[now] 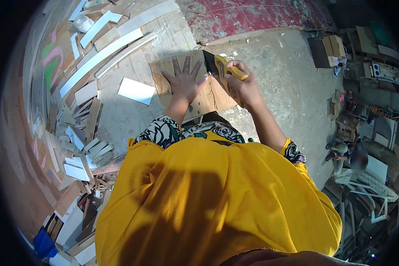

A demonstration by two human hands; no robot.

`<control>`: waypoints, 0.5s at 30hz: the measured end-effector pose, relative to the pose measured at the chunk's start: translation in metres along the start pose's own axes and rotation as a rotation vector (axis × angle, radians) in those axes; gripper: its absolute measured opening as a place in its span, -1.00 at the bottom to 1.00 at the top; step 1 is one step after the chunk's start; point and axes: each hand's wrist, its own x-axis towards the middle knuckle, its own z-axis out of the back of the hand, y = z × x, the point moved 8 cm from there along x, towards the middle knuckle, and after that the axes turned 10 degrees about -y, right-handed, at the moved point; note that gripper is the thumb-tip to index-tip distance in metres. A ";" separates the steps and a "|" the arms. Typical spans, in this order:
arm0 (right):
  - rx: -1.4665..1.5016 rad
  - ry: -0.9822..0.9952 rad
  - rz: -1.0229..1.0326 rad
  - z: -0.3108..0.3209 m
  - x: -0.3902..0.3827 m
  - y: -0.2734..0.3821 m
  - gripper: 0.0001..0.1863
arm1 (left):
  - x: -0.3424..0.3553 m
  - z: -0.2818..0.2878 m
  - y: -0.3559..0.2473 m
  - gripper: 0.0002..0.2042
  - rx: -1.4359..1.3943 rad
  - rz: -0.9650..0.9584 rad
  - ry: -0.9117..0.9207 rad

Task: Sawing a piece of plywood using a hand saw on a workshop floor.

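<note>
A light wooden board (217, 97) lies in front of me, with a jagged dark crack or line on its right part. My left hand (185, 82) rests flat on its left half, fingers spread. My right hand (244, 88) grips the yellow handle of a handsaw (221, 62). The saw's dark blade lies at the board's upper right, angled down across it; whether its teeth are in the wood, I cannot tell. A white rectangular piece (135, 91) lies left of the board.
Wood offcuts and long white strips (102, 57) cover the left side. A red-painted floor area (252, 17) is beyond the board. Stacked boxes (332, 46), panels and clutter line the right, where another person (341, 157) crouches or sits, apart from my hands.
</note>
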 end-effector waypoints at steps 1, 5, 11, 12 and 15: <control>-0.062 0.015 0.035 -0.001 -0.008 0.001 -0.79 | 0.000 0.001 0.000 -0.38 -0.015 -0.006 -0.023; -0.075 0.031 0.046 0.014 -0.053 0.016 -0.78 | -0.002 0.002 0.006 -0.38 0.024 -0.019 -0.147; -0.028 -0.010 -0.038 0.030 -0.063 0.018 -0.76 | 0.002 0.000 0.005 -0.39 0.020 -0.009 -0.102; -0.036 -0.015 -0.027 0.030 -0.059 0.019 -0.76 | 0.002 0.000 0.004 -0.39 0.023 -0.014 -0.112; -0.088 0.024 -0.091 0.026 -0.035 0.021 -0.75 | 0.001 0.001 0.003 -0.38 0.022 -0.023 -0.138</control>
